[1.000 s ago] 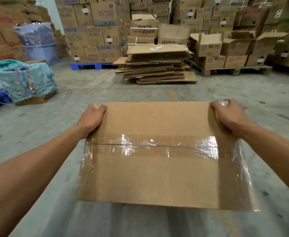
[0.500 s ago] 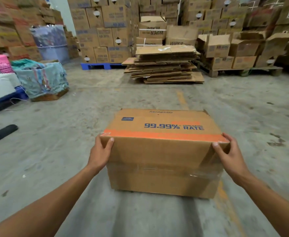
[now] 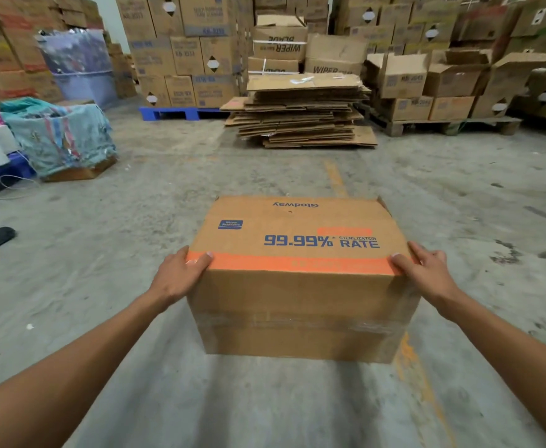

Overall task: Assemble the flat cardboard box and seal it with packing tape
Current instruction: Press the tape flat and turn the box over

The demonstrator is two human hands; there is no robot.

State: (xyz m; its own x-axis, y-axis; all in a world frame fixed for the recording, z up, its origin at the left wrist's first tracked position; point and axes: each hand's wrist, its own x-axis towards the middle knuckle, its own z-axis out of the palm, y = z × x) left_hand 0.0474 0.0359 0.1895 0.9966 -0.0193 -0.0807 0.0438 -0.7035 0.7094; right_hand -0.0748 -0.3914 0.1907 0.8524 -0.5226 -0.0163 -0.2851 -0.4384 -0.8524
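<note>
Here I see a grey concrete floor (image 3: 136, 286), stacked cartons (image 3: 184, 53) and flattened cardboard (image 3: 304, 114) behind. The box (image 3: 297, 302) sits centre, long axis left-right, taped side towards me. My left hand (image 3: 181, 276) and right hand (image 3: 426, 276) grip its top corners.

Far side and underside of cardboard box (image 3: 297, 286) hidden. Fingers of left hand (image 3: 178, 276) and right hand (image 3: 426, 273) wrap behind its side faces, unseen. Both forearms cut off by near edge. Clear tape (image 3: 297, 321) blurred, possibly wrinkled.
</note>
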